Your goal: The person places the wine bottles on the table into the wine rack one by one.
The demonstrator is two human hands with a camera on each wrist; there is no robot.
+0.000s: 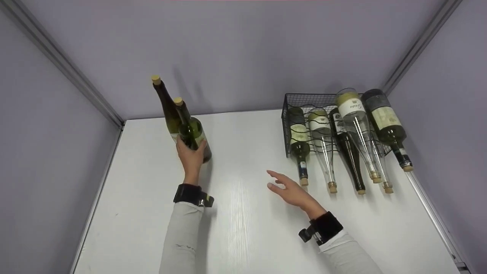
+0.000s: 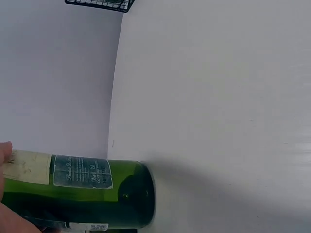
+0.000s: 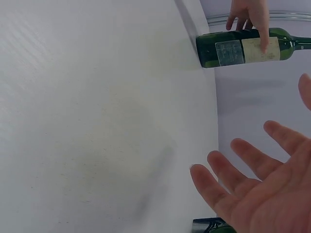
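On the left of the table, my left hand point(image 1: 190, 156) grips a green wine bottle point(image 1: 197, 129) with a cork. Thumb and fingers wrap its labelled body, and the bottle is upright. Just behind it stands a taller, slimmer brown-green bottle point(image 1: 170, 108), also corked, its lower part hidden. In the left wrist view the gripped bottle's base point(image 2: 141, 194) and its dark back label point(image 2: 82, 171) show. My right hand point(image 1: 293, 192) hovers over the table left of the racked bottles, fingers spread and holding nothing. Its palm and fingers point(image 3: 257, 160) show in the right wrist view.
A black wire rack point(image 1: 284, 129) stands at the back right against the wall. Several corked bottles lie in it, necks toward me, among them a clear bottle point(image 1: 352, 106) and a dark green bottle point(image 1: 386, 116) on top. Walls enclose the white table point(image 1: 236, 213) at back and sides.
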